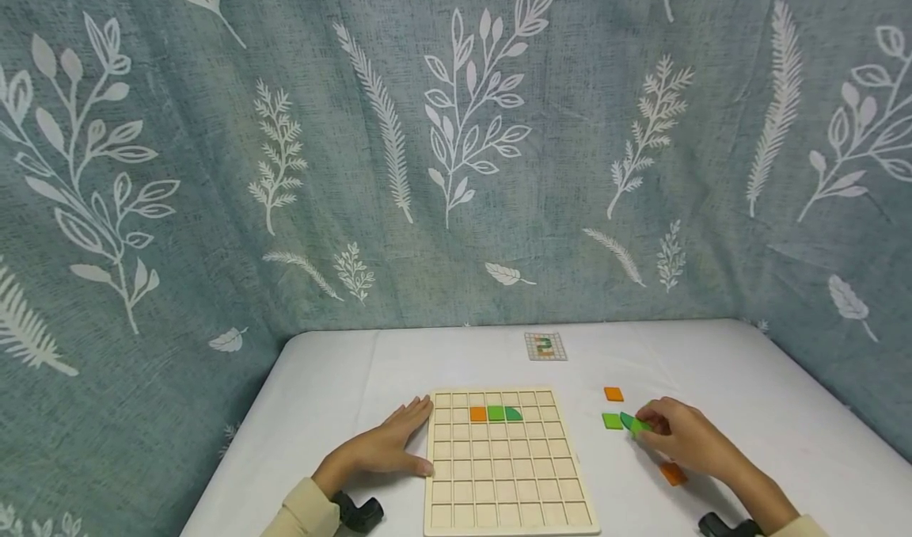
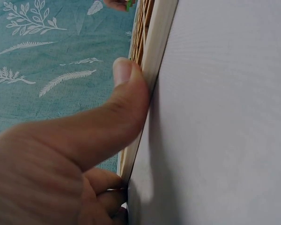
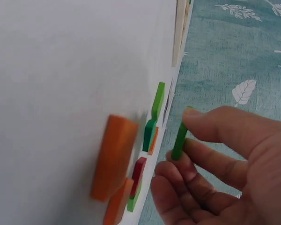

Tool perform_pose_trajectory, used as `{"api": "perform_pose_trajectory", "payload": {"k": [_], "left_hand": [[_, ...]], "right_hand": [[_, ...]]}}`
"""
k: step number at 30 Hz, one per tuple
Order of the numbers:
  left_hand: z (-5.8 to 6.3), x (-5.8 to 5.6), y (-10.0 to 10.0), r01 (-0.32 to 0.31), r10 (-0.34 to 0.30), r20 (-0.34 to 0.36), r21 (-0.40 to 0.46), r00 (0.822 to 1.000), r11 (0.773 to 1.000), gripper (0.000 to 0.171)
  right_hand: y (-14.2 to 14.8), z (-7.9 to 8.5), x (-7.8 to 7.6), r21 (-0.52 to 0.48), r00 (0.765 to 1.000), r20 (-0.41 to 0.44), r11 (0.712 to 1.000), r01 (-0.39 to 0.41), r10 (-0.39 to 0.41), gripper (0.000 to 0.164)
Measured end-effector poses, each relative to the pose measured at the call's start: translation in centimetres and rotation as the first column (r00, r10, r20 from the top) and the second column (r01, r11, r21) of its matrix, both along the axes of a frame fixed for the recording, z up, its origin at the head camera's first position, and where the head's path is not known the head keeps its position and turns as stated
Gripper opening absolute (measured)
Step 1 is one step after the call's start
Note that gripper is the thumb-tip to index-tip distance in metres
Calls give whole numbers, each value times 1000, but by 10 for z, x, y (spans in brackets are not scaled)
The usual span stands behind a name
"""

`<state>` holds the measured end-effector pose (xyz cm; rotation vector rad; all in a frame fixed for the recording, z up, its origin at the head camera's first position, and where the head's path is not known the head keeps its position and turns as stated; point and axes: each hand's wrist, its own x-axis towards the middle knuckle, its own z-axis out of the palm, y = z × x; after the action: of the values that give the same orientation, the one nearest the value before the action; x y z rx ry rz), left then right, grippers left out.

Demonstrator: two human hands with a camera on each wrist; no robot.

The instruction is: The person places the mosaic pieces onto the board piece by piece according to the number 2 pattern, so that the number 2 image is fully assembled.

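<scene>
One light-green tile (image 3: 180,139) is being pinched between the thumb and fingers of the right hand (image 1: 685,438), just beside a loose green square (image 1: 612,421) and a dark-green piece (image 1: 626,420). Off to that hand's left, the gridded board (image 1: 495,470) is lying flat, carrying three pieces (image 1: 495,413) in a row near its far edge, while the left hand (image 1: 390,447), fingers extended and grasping nothing, is touching its left edge.

Pale beige sleeves (image 1: 305,509) and two black, rounded wrist cameras (image 1: 362,515) are worn.
</scene>
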<state>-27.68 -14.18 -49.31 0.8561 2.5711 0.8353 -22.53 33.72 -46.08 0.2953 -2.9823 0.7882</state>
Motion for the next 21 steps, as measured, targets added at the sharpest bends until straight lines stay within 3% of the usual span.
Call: {"api": "perform_pose_trajectory", "payload": {"k": [10,16,21], "left_hand": [[-2,-2,-1,-4,4,1,14,1000,1000,115],[0,-2,-2,-3,2,3,16,1000,1000,116],[1,-1,-1,-4,4,3,9,1000,1000,116]], "right_hand": [[-11,14,-3,-24,991,-85,994,-110,107,20],[-23,21,-6,-38,964,-173,976,-213,203,16],[-35,26,-12,-52,951,-182,964,-262,248,15]]}}
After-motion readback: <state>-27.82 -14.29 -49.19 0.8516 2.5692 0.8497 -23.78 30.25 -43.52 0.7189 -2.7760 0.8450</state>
